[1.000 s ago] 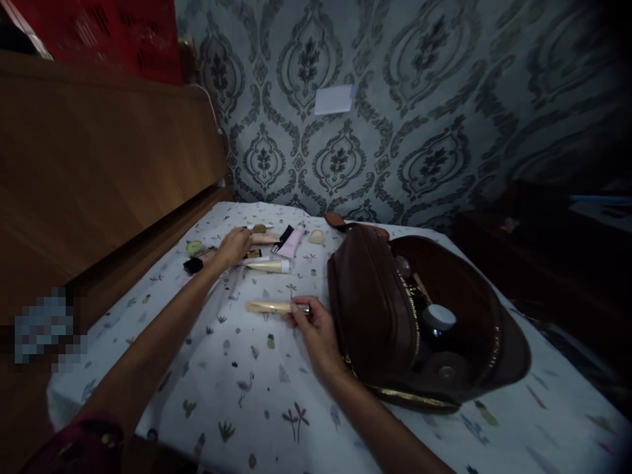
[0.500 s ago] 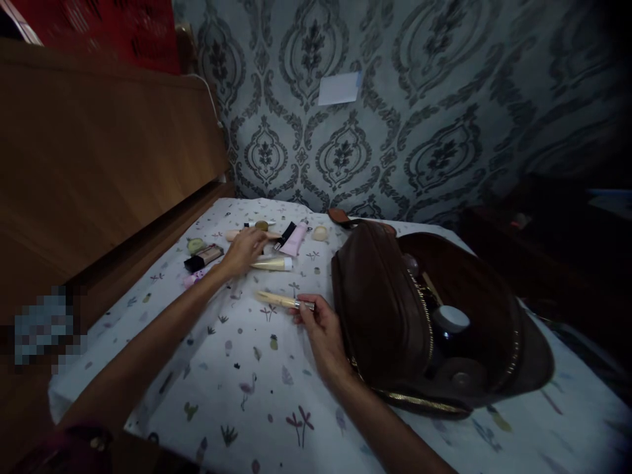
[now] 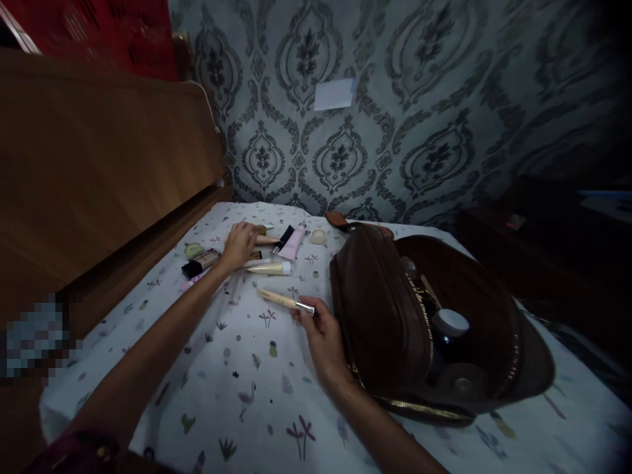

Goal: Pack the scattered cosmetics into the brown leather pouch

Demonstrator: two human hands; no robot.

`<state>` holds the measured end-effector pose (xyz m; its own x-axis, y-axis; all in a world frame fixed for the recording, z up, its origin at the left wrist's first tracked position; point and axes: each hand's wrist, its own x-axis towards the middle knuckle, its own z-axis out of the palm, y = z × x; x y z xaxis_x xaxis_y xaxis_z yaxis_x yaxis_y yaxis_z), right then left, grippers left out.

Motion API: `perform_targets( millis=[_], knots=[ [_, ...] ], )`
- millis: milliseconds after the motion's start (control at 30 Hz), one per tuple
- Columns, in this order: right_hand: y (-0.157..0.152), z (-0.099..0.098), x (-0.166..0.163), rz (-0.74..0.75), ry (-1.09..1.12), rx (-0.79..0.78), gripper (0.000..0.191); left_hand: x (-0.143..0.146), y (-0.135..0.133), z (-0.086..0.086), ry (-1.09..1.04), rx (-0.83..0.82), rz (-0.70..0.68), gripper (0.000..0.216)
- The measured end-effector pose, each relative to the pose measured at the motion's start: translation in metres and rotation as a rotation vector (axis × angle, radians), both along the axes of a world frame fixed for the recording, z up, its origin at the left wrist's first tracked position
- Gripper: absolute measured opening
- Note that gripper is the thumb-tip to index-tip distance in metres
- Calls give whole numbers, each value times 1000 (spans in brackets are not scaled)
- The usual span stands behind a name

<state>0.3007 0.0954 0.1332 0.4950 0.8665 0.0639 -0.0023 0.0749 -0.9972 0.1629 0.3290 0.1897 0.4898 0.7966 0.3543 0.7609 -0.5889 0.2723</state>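
Observation:
My right hand [image 3: 320,336] pinches a slim cream-coloured tube with a silver cap [image 3: 284,300], its cream end pointing left above the cloth. Among loose cosmetics at the back left, my left hand [image 3: 239,245] curls over a beige tube [image 3: 266,240]; its fingertips are partly hidden. Just right of that hand lie a pale yellow tube with a white cap [image 3: 269,268], a pink tube [image 3: 293,242] and a black item [image 3: 285,237]. A compact-like item with a black end [image 3: 200,263] and a small green round item [image 3: 193,250] rest left of it.
A brown leather bag [image 3: 380,296] stands unzipped on the right, with a white-lidded jar [image 3: 450,322] inside. Beyond the tubes sits a small round cream item [image 3: 318,236]. A patterned cloth [image 3: 257,421] covers the table; a wooden panel [image 3: 108,151] borders its left.
My left hand has shifted slightly left over the beige tube, uncovering more items on its right. My right hand keeps the cream tube in nearly the same place. The view has tilted slightly.

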Motion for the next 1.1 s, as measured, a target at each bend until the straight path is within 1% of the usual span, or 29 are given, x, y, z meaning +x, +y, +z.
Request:
perform_targets(
  millis=[67,133,200,267,367,500,600,700,800,833,900,967,1100],
  knots=[
    [0,-2,2,5,-86,23,31,5,32,4,26,-26,102,33],
    [-1,-2,3,-3,-215,65,25,11,57,5,73,-79,167,32],
    [-2,-2,4,-5,-353,105,19,16,74,3,127,-147,207,33],
    [-3,-2,3,18,-472,133,17,20,85,1,169,-205,237,36],
    [-5,-4,0,69,-633,147,21,22,96,0,197,-253,288,36],
    [-6,-7,-2,100,-811,107,24,23,103,0,174,-297,365,37],
    [-6,-6,-3,79,-896,101,24,23,100,-3,103,-300,402,37],
    [-6,-5,-2,42,-943,89,28,21,91,-6,-19,-250,406,35],
    [-4,-6,-1,-11,-968,71,31,13,79,-7,-171,-208,335,24],
    [-3,-6,-1,-30,-971,69,31,10,74,-6,-221,-209,285,22],
    [-2,-8,-1,-61,-972,70,30,3,62,-5,-307,-249,139,22],
    [-1,-10,-1,-74,-969,76,30,-4,46,-6,-362,-348,-53,26],
    [0,-11,-1,-73,-956,103,31,-15,7,-10,-374,-626,-414,48]
  ],
)
